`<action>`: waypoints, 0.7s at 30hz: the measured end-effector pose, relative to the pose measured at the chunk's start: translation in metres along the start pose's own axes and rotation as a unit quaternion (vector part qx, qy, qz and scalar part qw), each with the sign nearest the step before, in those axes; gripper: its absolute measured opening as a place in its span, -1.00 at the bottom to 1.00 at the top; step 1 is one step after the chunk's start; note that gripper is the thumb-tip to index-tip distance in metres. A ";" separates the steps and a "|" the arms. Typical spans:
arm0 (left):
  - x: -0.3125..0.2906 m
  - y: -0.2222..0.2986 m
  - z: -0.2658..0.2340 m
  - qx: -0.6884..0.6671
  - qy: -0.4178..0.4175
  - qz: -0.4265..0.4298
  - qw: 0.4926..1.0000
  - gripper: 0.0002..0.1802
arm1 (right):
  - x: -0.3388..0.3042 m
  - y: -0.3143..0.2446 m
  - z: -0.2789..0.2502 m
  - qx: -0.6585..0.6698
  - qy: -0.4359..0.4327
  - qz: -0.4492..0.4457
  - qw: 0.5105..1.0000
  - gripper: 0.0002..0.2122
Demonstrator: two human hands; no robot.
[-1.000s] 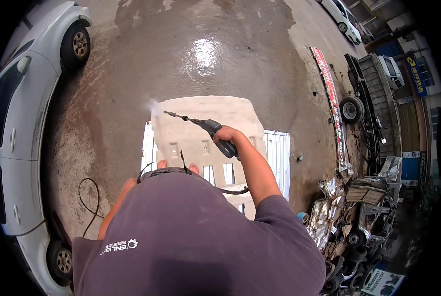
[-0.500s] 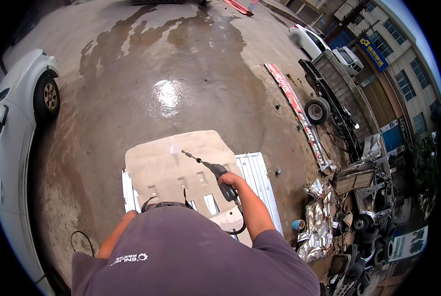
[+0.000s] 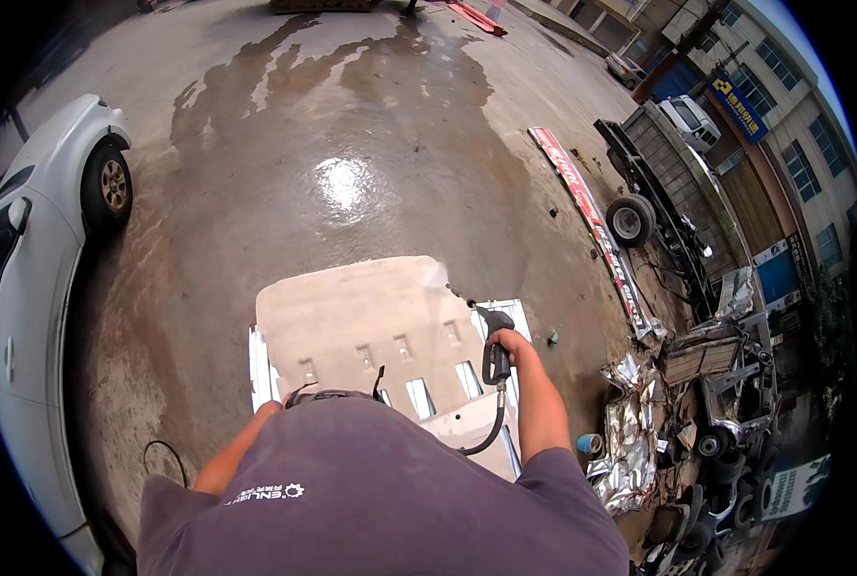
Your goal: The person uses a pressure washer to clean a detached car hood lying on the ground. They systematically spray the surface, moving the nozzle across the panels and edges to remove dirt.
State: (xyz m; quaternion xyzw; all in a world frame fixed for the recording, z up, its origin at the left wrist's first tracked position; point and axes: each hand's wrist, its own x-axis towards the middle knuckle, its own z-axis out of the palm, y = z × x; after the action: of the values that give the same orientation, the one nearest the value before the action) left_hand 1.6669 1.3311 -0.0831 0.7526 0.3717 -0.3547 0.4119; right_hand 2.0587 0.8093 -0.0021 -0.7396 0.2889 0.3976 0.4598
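A black pressure washer spray gun (image 3: 496,355) is gripped in my right hand (image 3: 511,344), with its hose (image 3: 495,425) running down from the handle. The lance points up and left toward the far right corner of a beige moulded car floor carpet (image 3: 352,307), where whitish spray shows. This carpet has slots and cut-outs, and it lies over a white ribbed panel (image 3: 513,317). My left hand (image 3: 271,409) is beside the near left part of the carpet, mostly covered by my body, so its fingers cannot be made out.
A white car (image 3: 40,278) stands on the left. Wet concrete (image 3: 342,125) spreads ahead. To the right lie a long red and white sign board (image 3: 582,206), a truck frame with wheels (image 3: 630,219), crumpled silver sheeting (image 3: 628,437), scrap and tyres (image 3: 731,466). A blue can (image 3: 589,444) sits nearby.
My right hand has swung the spray gun to the right, from over the carpet's middle to its right edge. The spray has shifted to the far right corner.
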 end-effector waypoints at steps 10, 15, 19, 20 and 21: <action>-0.116 0.183 -0.032 0.217 -0.092 0.330 0.914 -0.34 | -0.094 -0.196 0.021 -0.340 -0.033 -0.023 0.940 -0.90; -0.115 0.178 -0.016 0.240 -0.163 0.358 0.888 -0.39 | -0.152 -0.214 0.031 -0.397 -0.027 -0.039 0.916 -0.90; -0.114 0.158 -0.031 0.234 -0.207 0.328 0.892 -0.27 | -0.172 -0.215 0.094 -0.448 -0.041 -0.065 0.891 -0.86; -0.111 0.152 -0.031 0.233 -0.222 0.320 0.891 -0.25 | -0.176 -0.214 0.112 -0.468 -0.045 -0.061 0.881 -0.85; -0.108 0.146 -0.033 0.226 -0.228 0.328 0.888 -0.23 | -0.179 -0.213 0.130 -0.487 -0.049 -0.058 0.870 -0.84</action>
State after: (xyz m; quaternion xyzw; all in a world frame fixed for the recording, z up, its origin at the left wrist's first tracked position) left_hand 1.7478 1.2755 0.0734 0.8026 -0.0908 -0.4362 0.3966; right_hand 2.0933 1.0259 0.2128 -0.8646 -0.0080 0.4964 0.0772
